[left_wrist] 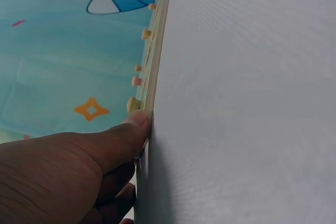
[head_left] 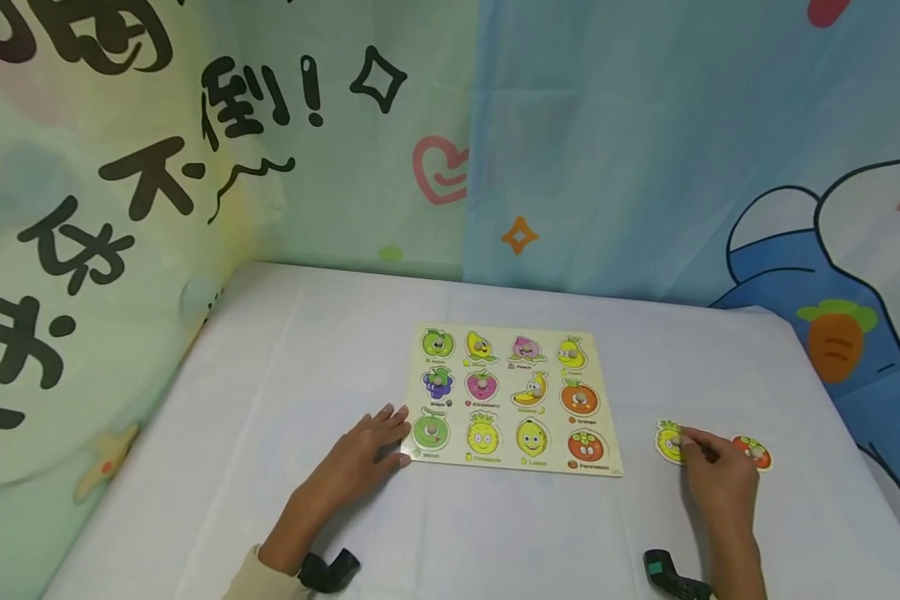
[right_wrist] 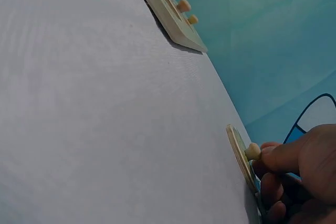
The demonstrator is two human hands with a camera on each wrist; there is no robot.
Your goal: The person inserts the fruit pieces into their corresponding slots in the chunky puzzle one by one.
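A wooden fruit puzzle board [head_left: 506, 400] lies flat on the table, most of its fruit pieces bearing small knobs. At its lower left corner rests my left hand [head_left: 356, 458], fingers spread, the thumb touching the board's edge in the left wrist view. To the right of the board, my right hand [head_left: 720, 475] pinches the knob [right_wrist: 253, 151] of a yellow pineapple puzzle piece [head_left: 669, 442] between thumb and fingers. The piece is close to the tabletop. A red persimmon puzzle piece [head_left: 753, 452] lies just beyond that hand, partly covered by it.
A white cloth covers the table [head_left: 270, 367]. Behind it hangs a printed fabric backdrop [head_left: 615, 150], continuing along the left side. On the board's bottom row, the pineapple, lemon [head_left: 532, 437] and persimmon [head_left: 586, 446] pictures show no knobs. Black wrist devices [head_left: 330, 572] sit below both hands.
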